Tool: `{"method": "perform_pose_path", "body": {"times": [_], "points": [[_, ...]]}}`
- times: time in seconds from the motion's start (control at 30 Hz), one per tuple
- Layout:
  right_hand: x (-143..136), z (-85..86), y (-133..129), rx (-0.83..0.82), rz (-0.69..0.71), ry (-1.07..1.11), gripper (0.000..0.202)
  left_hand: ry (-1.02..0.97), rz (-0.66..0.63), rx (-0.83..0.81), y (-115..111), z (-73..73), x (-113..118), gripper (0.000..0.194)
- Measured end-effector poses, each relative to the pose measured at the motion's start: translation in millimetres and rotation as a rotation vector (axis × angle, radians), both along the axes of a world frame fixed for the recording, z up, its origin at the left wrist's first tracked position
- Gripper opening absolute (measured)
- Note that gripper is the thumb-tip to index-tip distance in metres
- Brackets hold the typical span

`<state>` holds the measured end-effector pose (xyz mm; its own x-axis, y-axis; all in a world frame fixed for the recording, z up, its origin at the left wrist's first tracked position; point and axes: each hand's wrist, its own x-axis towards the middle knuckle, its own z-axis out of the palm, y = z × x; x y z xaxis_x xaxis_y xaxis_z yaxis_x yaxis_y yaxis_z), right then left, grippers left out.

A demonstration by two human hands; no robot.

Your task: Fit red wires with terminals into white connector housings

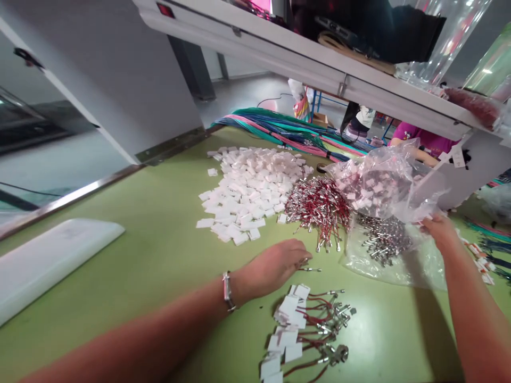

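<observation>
My left hand (pixel 279 263) is low over the green table, its fingers curled together with small metal terminal ends (pixel 310 269) showing at the fingertips; the rest of those pieces is hidden. My right hand (pixel 439 231) pinches the edge of a clear plastic bag (pixel 393 183) holding white pieces. Below it, another clear bag (pixel 359 258) has dark terminal wires (pixel 385 239) in or on it. Between the hands lies a heap of short red wires (pixel 319 205) with metal terminals. Nearer me are red wires joined to white plastic pieces (pixel 293 314), laid in a column.
A wide pile of white plastic pieces (pixel 251 191) spreads left of the red wires. Bundles of green, pink and blue cable (pixel 279 130) cross the back. A white shelf (pixel 271 45) overhangs the table (pixel 159 213). Behind it is a person in a purple top (pixel 423 137).
</observation>
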<state>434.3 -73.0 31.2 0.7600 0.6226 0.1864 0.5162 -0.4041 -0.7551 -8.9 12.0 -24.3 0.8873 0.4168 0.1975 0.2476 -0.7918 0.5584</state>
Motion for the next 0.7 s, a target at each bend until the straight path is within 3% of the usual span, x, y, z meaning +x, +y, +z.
{"method": "perform_pose_path", "body": {"times": [0.2, 0.33, 0.53, 0.7], "points": [[-15.4, -1.4, 13.9, 0.131, 0.067, 0.372, 0.025, -0.03, -0.011, -0.009, 1.2, 0.2, -1.7, 0.029], [-38.7, 0.4, 25.0, 0.277, 0.135, 0.479, 0.013, -0.05, -0.021, -0.006, 0.7, 1.7, -2.3, 0.029], [-77.8, -7.6, 43.7, 0.354, 0.227, 0.476, 0.014, -0.057, -0.023, -0.008, 0.9, 2.5, -2.8, 0.03], [-52.5, 1.1, 23.7, 0.29, 0.134, 0.328, 0.021, -0.08, -0.032, -0.015, 1.4, 0.6, -4.0, 0.028]]}}
